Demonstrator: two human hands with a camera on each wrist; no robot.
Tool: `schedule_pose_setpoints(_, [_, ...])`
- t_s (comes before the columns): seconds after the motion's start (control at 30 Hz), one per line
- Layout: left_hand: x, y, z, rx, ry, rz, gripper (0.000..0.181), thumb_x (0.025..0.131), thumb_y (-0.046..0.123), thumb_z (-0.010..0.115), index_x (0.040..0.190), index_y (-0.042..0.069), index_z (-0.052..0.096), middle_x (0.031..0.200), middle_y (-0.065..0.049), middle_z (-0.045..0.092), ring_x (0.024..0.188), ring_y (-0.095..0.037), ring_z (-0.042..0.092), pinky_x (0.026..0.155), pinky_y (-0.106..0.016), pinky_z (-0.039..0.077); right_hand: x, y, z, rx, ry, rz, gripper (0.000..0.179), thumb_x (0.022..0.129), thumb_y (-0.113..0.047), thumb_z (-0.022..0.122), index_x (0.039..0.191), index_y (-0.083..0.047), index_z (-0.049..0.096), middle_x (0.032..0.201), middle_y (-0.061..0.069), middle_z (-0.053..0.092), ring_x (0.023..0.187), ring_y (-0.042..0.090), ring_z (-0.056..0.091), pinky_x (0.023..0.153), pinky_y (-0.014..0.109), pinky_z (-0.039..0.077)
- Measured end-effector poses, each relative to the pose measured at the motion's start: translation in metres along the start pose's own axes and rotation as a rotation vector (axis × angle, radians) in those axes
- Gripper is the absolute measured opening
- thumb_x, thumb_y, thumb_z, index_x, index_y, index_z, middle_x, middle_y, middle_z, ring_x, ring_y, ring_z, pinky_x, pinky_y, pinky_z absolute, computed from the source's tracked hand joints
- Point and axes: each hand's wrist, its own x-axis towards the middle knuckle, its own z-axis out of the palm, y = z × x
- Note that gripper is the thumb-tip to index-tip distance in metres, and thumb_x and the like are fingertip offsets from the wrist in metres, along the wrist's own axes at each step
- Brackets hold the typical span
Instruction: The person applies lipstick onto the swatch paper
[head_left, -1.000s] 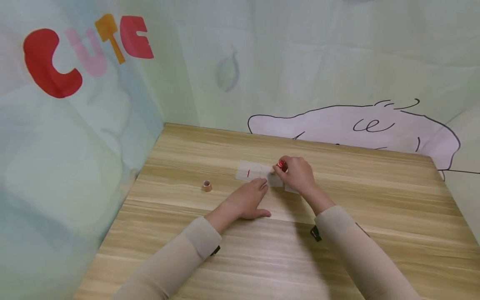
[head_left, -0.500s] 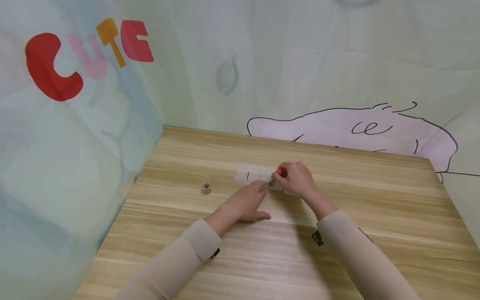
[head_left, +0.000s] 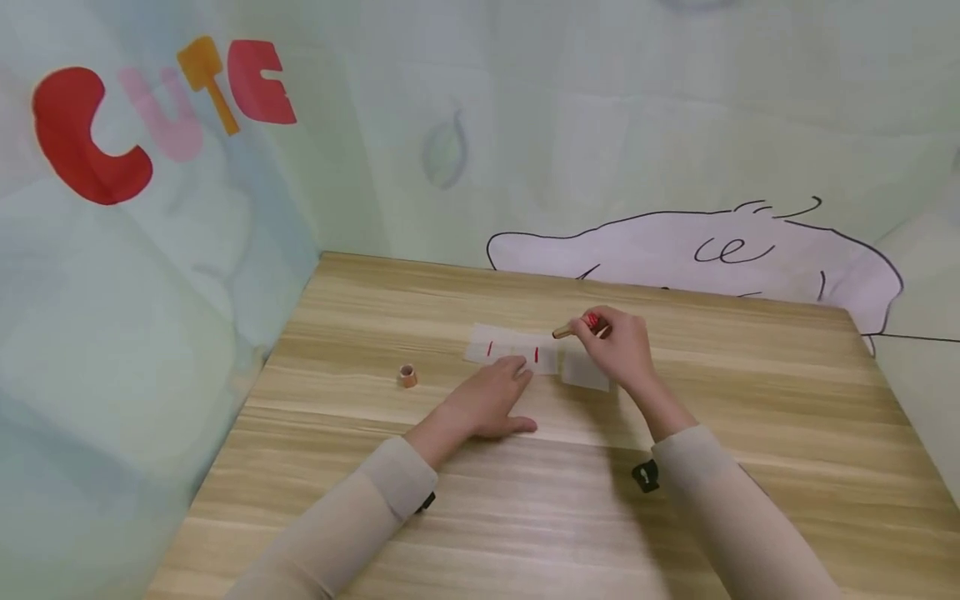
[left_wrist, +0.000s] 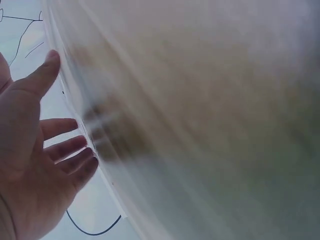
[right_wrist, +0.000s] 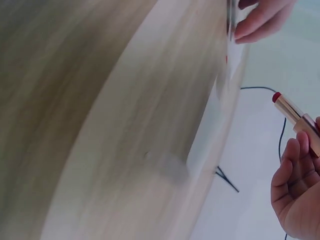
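My right hand (head_left: 618, 346) pinches an uncapped lipstick (head_left: 564, 332) just above the paper's right end, its tip pointing left. In the right wrist view the lipstick (right_wrist: 295, 115) shows a red tip and a gold tube. A white paper strip (head_left: 477, 340) lies flat on the table with two short red strokes, one either side of my left fingertips. My left hand (head_left: 491, 400) rests on its near edge, fingers extended and thumb spread. Left of that hand the small gold lipstick cap (head_left: 407, 377) stands with its opening up.
A second white paper (head_left: 587, 372) lies right of the strip, below my right hand. The wood-grain table (head_left: 360, 317) meets printed cloth walls at the back and left, one with a cartoon outline (head_left: 660, 242).
My right hand has lifted the lipstick off the strip and moved right. A red stroke now shows where the tip was, and the second paper is more exposed. The left hand stays put.
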Motion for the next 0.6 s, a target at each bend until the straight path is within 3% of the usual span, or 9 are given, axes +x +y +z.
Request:
schedule_pose_setpoints(0.33, [0.004,0.006,-0.005,0.007,0.048,0.035,0.085,0.093,0.060,0.063,0.151,0.000,0.044,0.157,-0.020,0.037,0.147,-0.033,0.033,0.121,-0.041,0.027,-0.005,0.015,-0.012,0.013,0.032,0.033,0.024,0.094,-0.026,0.073,0.083,-0.006,0.069,0.075,0.007,0.067,0.069,0.020,0.061,0.062,0.028,0.050])
schedule_pose_setpoints(0.6, [0.014,0.018,-0.006,0.048,0.052,0.070,0.082,0.093,0.061,0.063,0.147,0.001,0.049,0.154,-0.019,0.042,0.145,-0.032,0.036,0.120,-0.041,0.030,-0.007,0.020,-0.017,0.007,0.056,0.030,0.024,0.093,-0.024,0.074,0.080,-0.006,0.068,0.073,0.007,0.068,0.067,0.020,0.061,0.061,0.025,0.050])
